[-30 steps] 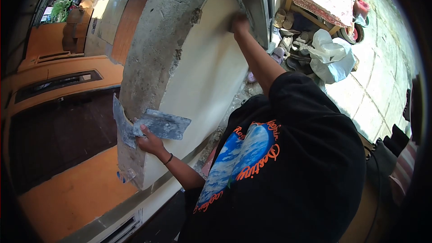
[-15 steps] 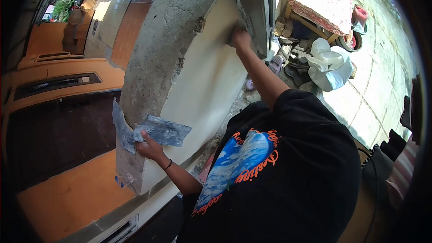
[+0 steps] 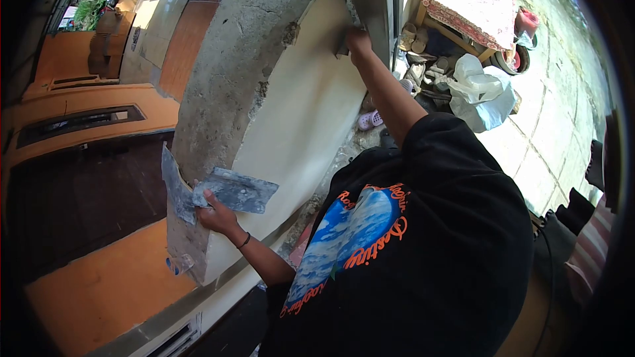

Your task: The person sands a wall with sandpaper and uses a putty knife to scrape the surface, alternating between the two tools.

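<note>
My left hand grips a grey, plaster-smeared piece of sheet, its thumb on top. Another bent grey part rises beside the fingers, at the edge of the rough concrete. Near the upper end of the smooth cream surface, my right hand is closed on a small dark scraper that lies against that surface. The scraper is mostly hidden by the fingers and shadow.
A grey metal frame stands just beyond my right hand. Shoes, a white plastic bag and a cloth-covered table are at the upper right. An orange wall is at the lower left.
My right hand and the scraper have shifted slightly, and the scraper's edge shows more. The view has moved a little; my left hand keeps its hold on the grey sheet.
</note>
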The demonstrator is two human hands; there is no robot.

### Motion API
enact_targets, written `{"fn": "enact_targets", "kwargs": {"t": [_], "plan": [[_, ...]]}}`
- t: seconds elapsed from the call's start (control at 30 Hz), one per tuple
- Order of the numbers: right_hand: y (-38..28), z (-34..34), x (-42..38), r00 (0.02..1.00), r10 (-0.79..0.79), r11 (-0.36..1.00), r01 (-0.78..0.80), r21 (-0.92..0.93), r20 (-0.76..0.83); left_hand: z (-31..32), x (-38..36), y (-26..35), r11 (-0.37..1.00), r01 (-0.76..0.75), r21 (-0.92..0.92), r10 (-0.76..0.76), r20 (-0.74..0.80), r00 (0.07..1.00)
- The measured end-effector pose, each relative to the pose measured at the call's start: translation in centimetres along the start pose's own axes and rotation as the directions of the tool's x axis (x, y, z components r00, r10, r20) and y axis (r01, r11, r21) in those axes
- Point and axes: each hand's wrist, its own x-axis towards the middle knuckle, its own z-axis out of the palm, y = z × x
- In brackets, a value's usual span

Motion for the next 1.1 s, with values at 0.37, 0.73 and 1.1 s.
{"fn": "enact_targets", "kwargs": {"t": [0.37, 0.73, 1.1], "plan": [[-1.9, -2.9, -1.9, 0.972, -0.174, 0.984, 0.166, -0.063, -0.155, 0.1, 0.0, -0.2, 1.000, -0.001, 0.009, 0.001, -0.002, 1.000], [0.1, -0.9, -1.2, 0.983, -0.164, 0.965, 0.143, -0.218, -0.083, 0.5, -0.1, -1.5, 1.000, -0.017, 0.018, 0.017, 0.002, 1.000], [-2.2, -2.7, -2.5, 0.964, -0.256, 0.925, 0.222, -0.309, -0.072, 0.4, 0.3, -0.4, 0.999, -0.039, 0.023, 0.040, -0.028, 0.999]]}}
